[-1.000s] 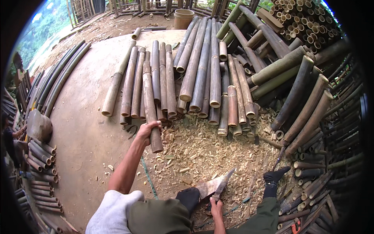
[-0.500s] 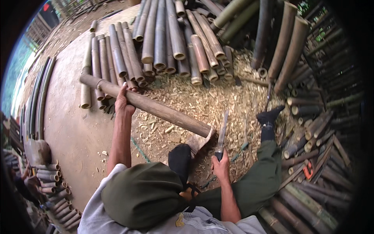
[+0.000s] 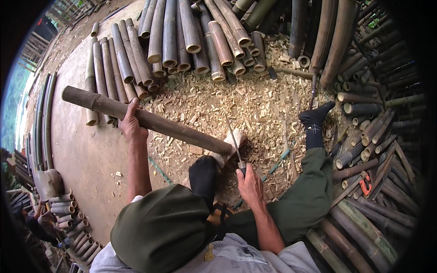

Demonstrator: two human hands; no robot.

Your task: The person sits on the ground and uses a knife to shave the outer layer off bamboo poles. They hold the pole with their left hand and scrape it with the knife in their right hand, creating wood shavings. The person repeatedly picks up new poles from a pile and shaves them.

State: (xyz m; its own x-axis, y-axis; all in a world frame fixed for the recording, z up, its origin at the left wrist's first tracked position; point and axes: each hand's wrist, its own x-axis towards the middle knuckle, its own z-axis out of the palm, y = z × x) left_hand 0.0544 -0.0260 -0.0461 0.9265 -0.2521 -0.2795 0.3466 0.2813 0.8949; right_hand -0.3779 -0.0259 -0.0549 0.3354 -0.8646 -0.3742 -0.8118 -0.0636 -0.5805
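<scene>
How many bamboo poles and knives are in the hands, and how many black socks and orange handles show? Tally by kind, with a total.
Bamboo pole, in the left hand: 1
Knife, in the right hand: 1
Black socks: 2
Orange handle: 1
Total: 5

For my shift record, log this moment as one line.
Left grip: around brown bamboo tube | Right grip: knife by its handle | Tube's right end: at pale block, contact unclear | Scattered nearby: pale chips
</scene>
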